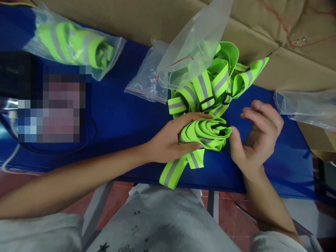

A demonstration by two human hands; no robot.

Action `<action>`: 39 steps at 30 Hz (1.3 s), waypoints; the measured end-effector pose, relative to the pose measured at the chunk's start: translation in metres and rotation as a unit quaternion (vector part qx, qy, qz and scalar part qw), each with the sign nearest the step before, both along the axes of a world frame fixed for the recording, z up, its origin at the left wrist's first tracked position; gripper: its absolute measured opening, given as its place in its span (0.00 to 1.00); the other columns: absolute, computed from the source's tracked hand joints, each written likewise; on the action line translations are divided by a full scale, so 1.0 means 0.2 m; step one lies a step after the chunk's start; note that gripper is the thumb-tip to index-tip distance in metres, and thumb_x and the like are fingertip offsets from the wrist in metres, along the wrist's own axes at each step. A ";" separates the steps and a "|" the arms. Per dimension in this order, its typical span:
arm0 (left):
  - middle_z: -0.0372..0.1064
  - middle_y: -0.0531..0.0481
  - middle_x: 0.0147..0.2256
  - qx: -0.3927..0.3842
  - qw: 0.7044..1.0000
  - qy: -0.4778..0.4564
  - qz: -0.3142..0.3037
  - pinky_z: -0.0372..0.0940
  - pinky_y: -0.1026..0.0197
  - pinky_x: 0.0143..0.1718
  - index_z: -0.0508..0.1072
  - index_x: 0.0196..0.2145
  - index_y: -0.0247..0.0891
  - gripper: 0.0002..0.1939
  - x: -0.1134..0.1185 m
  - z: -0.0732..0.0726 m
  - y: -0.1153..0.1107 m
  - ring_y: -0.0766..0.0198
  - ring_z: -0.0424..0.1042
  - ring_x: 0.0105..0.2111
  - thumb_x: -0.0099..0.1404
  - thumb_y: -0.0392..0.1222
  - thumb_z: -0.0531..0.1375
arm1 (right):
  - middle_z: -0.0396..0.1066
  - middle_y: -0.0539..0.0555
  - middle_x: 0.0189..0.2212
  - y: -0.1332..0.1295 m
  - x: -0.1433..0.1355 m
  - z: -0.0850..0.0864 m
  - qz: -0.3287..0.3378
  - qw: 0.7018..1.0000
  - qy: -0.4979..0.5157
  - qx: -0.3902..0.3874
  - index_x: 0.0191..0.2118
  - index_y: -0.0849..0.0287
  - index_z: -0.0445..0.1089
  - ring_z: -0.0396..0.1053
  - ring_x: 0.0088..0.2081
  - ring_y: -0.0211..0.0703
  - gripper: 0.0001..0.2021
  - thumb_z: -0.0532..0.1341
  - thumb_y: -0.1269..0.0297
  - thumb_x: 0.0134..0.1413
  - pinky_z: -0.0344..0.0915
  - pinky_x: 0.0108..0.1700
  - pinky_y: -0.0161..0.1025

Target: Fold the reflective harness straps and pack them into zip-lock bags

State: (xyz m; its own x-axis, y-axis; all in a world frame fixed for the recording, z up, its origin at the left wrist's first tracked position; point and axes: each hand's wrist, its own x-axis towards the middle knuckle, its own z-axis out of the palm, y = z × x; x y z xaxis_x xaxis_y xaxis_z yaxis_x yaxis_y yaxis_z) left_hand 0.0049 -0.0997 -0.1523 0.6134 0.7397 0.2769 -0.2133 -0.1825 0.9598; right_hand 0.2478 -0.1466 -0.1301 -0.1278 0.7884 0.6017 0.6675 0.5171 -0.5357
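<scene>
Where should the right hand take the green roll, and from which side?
The roll is probably best taken by its right end, coming from the right: the left hand wraps its left part, leaving the coiled right end exposed, and the open right hand is beside that end.

The light is even and rather dim over the blue table (123,115), with deeper shade toward its near edge. Whitish glare streaks the small clear bag (148,71) by the far edge. The whole view is slightly soft, the right hand (259,136) a little blurred. Coarse pixels mask a patch near the table's left end, and wide-angle stretching distorts the outer margins.
</scene>
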 end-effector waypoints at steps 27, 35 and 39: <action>0.71 0.39 0.62 0.163 0.986 0.015 -0.023 0.65 0.51 0.65 0.67 0.64 0.40 0.26 0.01 -0.05 -0.06 0.51 0.72 0.62 0.71 0.46 0.61 | 0.50 0.71 0.74 0.32 -0.07 -0.05 -0.006 0.950 -0.312 -0.004 0.73 0.58 0.50 0.50 0.75 0.65 0.36 0.59 0.48 0.70 0.51 0.72 0.62; 0.70 0.41 0.63 0.169 0.985 0.011 -0.020 0.66 0.50 0.64 0.66 0.65 0.42 0.27 0.01 -0.07 -0.05 0.52 0.72 0.62 0.69 0.44 0.61 | 0.54 0.69 0.72 0.42 -0.19 0.05 -0.012 0.948 -0.305 0.092 0.72 0.57 0.52 0.56 0.72 0.62 0.35 0.60 0.46 0.69 0.58 0.67 0.59; 0.71 0.40 0.62 0.157 0.987 0.026 -0.016 0.66 0.52 0.64 0.66 0.64 0.39 0.26 0.01 -0.06 -0.05 0.53 0.72 0.62 0.70 0.44 0.61 | 0.65 0.55 0.68 0.52 -0.23 0.18 0.082 0.918 -0.374 0.102 0.64 0.50 0.64 0.61 0.69 0.52 0.18 0.57 0.58 0.73 0.57 0.68 0.55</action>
